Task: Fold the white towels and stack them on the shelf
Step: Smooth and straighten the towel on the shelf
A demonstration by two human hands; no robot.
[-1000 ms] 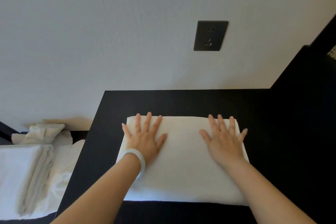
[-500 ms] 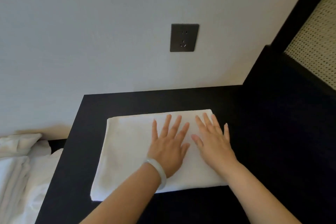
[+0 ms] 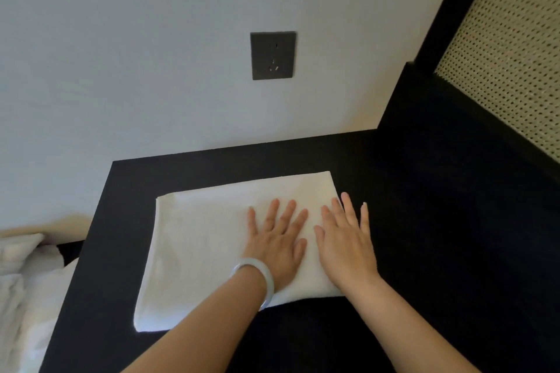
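Note:
A folded white towel (image 3: 200, 248) lies flat on the black shelf top (image 3: 424, 236). My left hand (image 3: 277, 241), with a pale bangle at the wrist, presses flat on the towel's right half, fingers spread. Beside it, my right hand (image 3: 347, 241) lies flat on the towel's right edge, its outer fingers reaching past the edge over the black surface. Neither hand grips the cloth.
More white towels (image 3: 24, 291) are heaped at the lower left, below the shelf's left edge. A dark wall socket (image 3: 272, 55) sits on the white wall behind. A black frame with woven cane panel (image 3: 509, 48) rises at the right.
Both hands slid from a spread position to the towel's right side, close together. The view swung right, so the towel now sits left of centre.

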